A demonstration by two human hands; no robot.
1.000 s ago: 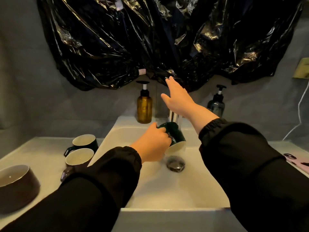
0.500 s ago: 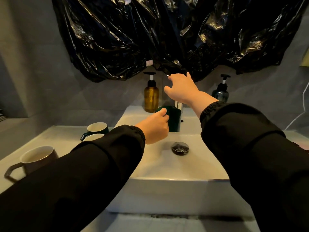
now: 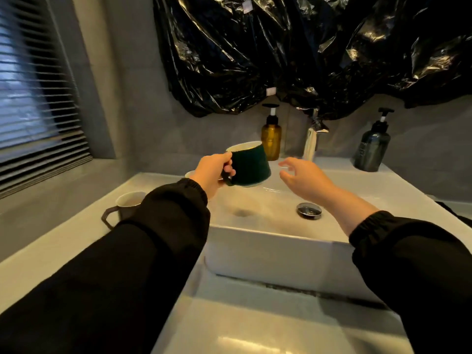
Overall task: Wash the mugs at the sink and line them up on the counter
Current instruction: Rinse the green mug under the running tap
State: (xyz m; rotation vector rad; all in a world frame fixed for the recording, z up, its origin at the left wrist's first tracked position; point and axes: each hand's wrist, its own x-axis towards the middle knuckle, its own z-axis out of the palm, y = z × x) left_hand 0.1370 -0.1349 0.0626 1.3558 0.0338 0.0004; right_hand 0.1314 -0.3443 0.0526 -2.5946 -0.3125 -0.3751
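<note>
Gripping green mug (image 3: pixel 249 166), left fingers (image 3: pixel 229 170) curled

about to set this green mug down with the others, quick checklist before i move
1. Left hand grip on green mug handle: ok, fingers curled round it.
2. Mug mouth up: ok, slightly tilted.
3. Right hand clear of mug: ok, open over the sink.
4. Faucet off: cannot tell, pale streak below spout.
5. Room on counter by brown mug: cannot tell, sleeve hides it.
</note>
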